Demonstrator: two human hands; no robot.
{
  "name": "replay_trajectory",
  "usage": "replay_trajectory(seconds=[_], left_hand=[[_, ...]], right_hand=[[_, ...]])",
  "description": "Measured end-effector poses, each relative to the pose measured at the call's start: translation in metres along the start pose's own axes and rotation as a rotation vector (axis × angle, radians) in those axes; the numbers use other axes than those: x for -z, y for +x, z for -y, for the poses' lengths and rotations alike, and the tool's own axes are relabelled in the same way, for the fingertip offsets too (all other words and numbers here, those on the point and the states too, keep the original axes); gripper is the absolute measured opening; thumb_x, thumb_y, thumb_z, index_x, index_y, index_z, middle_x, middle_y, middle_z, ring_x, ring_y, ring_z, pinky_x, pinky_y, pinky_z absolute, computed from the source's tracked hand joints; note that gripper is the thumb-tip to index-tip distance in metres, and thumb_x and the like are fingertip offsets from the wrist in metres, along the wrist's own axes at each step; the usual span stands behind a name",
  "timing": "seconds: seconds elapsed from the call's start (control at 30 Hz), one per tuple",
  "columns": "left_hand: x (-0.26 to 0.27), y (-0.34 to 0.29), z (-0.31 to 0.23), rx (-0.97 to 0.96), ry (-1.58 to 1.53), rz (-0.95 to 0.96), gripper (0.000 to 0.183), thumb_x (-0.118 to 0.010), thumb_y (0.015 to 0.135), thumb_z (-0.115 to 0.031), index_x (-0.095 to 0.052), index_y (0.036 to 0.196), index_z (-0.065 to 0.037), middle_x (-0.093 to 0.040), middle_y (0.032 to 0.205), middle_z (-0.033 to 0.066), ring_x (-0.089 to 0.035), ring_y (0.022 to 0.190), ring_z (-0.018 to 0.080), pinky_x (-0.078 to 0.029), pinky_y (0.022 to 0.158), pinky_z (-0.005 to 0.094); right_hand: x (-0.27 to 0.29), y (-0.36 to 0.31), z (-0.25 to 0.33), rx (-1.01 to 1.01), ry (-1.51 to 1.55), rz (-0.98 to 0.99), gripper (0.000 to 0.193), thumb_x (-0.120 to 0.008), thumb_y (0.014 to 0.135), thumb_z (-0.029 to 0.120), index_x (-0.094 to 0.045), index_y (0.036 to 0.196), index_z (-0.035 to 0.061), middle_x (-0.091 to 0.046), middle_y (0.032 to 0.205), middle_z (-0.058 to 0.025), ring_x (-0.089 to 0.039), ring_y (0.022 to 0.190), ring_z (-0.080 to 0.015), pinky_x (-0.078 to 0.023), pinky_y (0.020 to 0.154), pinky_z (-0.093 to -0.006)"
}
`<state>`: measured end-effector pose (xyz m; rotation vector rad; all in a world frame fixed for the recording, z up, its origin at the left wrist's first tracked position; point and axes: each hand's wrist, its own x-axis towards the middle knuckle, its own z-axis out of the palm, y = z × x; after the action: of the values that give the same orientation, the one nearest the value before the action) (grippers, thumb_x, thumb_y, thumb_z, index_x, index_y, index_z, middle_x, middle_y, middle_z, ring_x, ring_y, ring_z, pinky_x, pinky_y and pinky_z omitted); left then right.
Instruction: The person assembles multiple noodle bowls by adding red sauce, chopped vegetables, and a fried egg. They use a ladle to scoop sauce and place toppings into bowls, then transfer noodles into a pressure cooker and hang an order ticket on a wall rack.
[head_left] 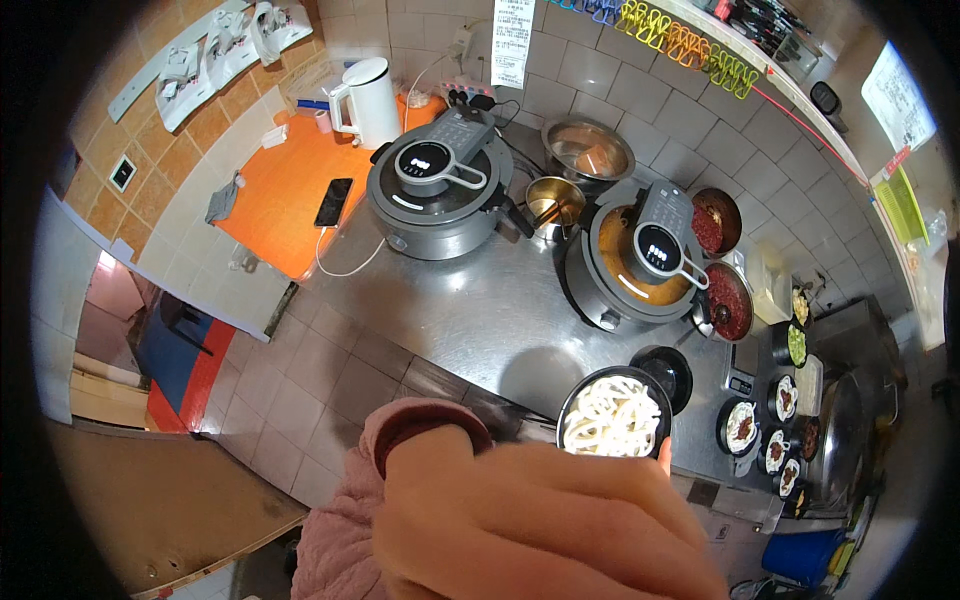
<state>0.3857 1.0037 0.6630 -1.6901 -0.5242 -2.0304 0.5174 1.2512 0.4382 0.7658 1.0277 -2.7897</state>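
Observation:
My left hand, in a pink sleeve, fills the lower middle, very close to the view. Its fingers are curled, and their tips and anything in them are hidden. Just beyond it is a black bowl of thick white noodles. A fingertip of my right hand shows at the bowl's right edge; the rest of that hand is hidden behind the left one. An empty black bowl stands on the steel counter right behind the noodle bowl.
Two grey electric cookers stand on the counter, with metal pots between and behind. Pans of red sauce and several filled black bowls line the right. An orange board carries a phone and white kettle.

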Motion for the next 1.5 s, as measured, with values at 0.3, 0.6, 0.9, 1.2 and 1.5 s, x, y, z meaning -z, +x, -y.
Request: replay_trajectory(seconds=[0.3, 0.6, 0.9, 1.2, 1.5], left_hand=[[-0.072, -0.007, 0.0, 0.03, -0.349, -0.41, 0.055, -0.061, 0.095, -0.04, -0.062, 0.115, 0.011, -0.062, 0.109, 0.0261, -0.063, 0.083, 0.0315, -0.054, 0.074, 0.0371], [-0.013, -0.038, -0.01, 0.518, -0.315, 0.272, 0.045, -0.053, 0.099, -0.03, -0.058, 0.119, 0.01, -0.062, 0.113, 0.0255, -0.066, 0.089, 0.0316, -0.054, 0.075, 0.0377], [-0.032, -0.032, -0.016, 0.134, 0.059, 0.141, 0.021, -0.051, 0.097, -0.008, -0.063, 0.091, 0.009, -0.066, 0.086, 0.0218, -0.066, 0.069, 0.0313, -0.056, 0.057, 0.0361], [-0.004, -0.035, -0.022, -0.002, 0.041, 0.35, 0.02, -0.052, 0.096, -0.007, -0.063, 0.083, 0.004, -0.065, 0.087, 0.0217, -0.067, 0.074, 0.0298, -0.057, 0.06, 0.0369], [-0.049, -0.041, -0.021, 0.433, -0.952, -0.082, 0.075, -0.07, 0.086, -0.036, -0.043, 0.133, 0.016, -0.046, 0.134, 0.0338, -0.053, 0.118, 0.041, -0.043, 0.097, 0.0474]], right_hand=[[0.0, -0.001, 0.004, -0.031, -0.043, 0.05, 0.073, -0.055, 0.093, 0.055, -0.039, 0.146, 0.007, -0.045, 0.148, -0.0119, -0.046, 0.133, -0.0288, -0.04, 0.109, -0.0475], [0.01, -0.007, 0.0, 0.009, 0.073, -0.044, 0.072, -0.053, 0.095, 0.053, -0.037, 0.148, 0.0074, -0.043, 0.149, -0.0123, -0.043, 0.136, -0.0287, -0.035, 0.112, -0.0469], [-0.002, -0.009, -0.002, -0.045, 0.047, 0.001, 0.078, -0.058, 0.09, 0.058, -0.038, 0.147, 0.0085, -0.045, 0.147, -0.0125, -0.048, 0.131, -0.0301, -0.041, 0.108, -0.0474], [-0.005, -0.012, -0.007, -0.037, 0.042, 0.013, 0.076, -0.059, 0.091, 0.054, -0.038, 0.146, 0.0069, -0.045, 0.147, -0.0123, -0.047, 0.133, -0.0277, -0.039, 0.11, -0.0452], [-0.005, -0.008, -0.014, -0.029, 0.081, 0.044, 0.074, -0.06, 0.091, 0.053, -0.04, 0.145, 0.0059, -0.047, 0.145, -0.0133, -0.049, 0.131, -0.0287, -0.041, 0.108, -0.0459]])
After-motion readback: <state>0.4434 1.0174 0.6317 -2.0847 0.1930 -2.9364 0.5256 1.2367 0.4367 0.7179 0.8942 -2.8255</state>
